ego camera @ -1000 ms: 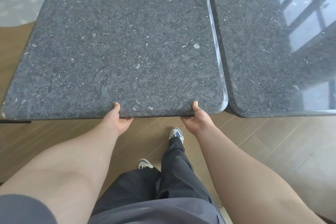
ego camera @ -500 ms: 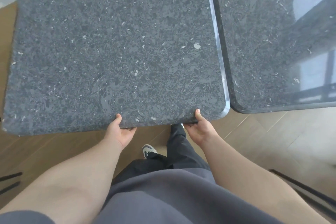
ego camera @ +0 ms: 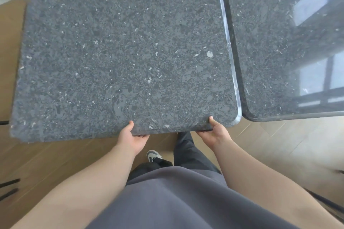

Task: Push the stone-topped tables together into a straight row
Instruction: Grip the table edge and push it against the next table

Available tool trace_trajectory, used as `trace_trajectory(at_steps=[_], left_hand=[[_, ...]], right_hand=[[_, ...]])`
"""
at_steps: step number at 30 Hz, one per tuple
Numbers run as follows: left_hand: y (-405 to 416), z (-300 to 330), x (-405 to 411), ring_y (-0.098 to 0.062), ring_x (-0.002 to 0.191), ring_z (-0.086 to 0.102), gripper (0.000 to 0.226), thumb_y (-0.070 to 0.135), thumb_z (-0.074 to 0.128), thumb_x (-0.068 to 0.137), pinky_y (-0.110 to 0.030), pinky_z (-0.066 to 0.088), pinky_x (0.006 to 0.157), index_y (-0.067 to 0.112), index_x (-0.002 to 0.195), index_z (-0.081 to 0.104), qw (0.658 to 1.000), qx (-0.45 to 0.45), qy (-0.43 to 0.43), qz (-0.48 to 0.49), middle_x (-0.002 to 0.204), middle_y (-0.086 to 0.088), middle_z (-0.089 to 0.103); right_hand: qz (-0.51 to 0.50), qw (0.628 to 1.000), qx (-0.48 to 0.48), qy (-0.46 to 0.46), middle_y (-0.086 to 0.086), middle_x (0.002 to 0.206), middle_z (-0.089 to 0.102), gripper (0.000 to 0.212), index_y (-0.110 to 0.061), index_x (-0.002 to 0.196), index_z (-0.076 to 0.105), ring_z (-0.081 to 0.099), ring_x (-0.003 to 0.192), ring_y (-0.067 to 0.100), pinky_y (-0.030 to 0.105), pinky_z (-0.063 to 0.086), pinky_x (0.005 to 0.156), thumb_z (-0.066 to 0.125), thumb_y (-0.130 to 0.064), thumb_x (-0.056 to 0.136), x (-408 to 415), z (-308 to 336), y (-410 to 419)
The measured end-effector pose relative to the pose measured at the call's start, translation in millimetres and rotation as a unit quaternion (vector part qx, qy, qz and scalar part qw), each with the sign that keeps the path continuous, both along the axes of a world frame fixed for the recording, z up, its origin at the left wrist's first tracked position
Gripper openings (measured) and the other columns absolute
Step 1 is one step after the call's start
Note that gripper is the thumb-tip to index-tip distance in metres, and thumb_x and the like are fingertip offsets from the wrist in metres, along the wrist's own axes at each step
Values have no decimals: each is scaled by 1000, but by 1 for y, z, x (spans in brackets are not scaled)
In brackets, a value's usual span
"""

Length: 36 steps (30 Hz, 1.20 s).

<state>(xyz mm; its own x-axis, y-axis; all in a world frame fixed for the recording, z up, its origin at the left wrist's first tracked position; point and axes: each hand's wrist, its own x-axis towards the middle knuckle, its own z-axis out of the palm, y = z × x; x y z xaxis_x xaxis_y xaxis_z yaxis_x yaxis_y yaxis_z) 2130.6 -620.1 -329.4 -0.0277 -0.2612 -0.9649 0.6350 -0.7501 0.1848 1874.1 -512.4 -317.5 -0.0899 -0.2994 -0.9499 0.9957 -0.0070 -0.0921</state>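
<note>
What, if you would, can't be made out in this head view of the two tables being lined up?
- Fingers of left hand and right hand: under the held table, only thumbs show, so grip depth is unknown.
- Table legs: hidden by the tops.
- Neighbouring table: cut off at right; window glare masks it.
- Far ends: cropped at top.

Both hands (ego camera: 133,136) on table (ego camera: 121,52) edge

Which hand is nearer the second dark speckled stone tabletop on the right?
Right. The right hand grips the near edge beside the rounded corner next to that tabletop; the left hand grips farther left.
</note>
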Motion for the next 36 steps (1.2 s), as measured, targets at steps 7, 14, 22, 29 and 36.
trace_trajectory(at_steps=[7,14,22,29,36], left_hand=[[-9,30,14,-39,137,46,43,11,47,103,-53,35,116,0,144,40,996,37,-5,-83,147,-26,46],[-18,76,70,-36,111,63,30,14,41,103,-48,53,87,-4,124,51,962,-17,11,-273,132,-22,60],[-57,126,122,-26,95,71,20,10,44,103,-40,55,76,8,105,63,948,-180,-53,-258,99,-9,74],[-93,160,139,-21,80,73,23,1,44,101,-38,57,75,9,100,66,899,-283,-185,-279,89,-7,74],[-132,197,171,-20,81,71,25,1,43,103,-37,59,77,11,98,65,863,-353,-259,-253,88,-6,73]], right_hand=[[14,996,59,68,17,140,56,38,2,139,44,53,130,32,45,41,110,39,-6,102,13,25,7],[66,980,101,158,21,153,42,47,1,149,36,43,141,34,44,42,111,33,-1,102,32,64,20],[123,970,-19,207,9,114,65,37,-6,128,56,65,102,22,35,53,84,35,2,99,77,118,-30],[266,912,-75,304,6,82,68,28,-10,100,66,67,68,17,31,58,70,45,8,95,98,157,-108],[332,865,-164,337,0,74,67,27,-12,99,64,63,66,16,29,57,70,46,7,93,124,181,-170]])
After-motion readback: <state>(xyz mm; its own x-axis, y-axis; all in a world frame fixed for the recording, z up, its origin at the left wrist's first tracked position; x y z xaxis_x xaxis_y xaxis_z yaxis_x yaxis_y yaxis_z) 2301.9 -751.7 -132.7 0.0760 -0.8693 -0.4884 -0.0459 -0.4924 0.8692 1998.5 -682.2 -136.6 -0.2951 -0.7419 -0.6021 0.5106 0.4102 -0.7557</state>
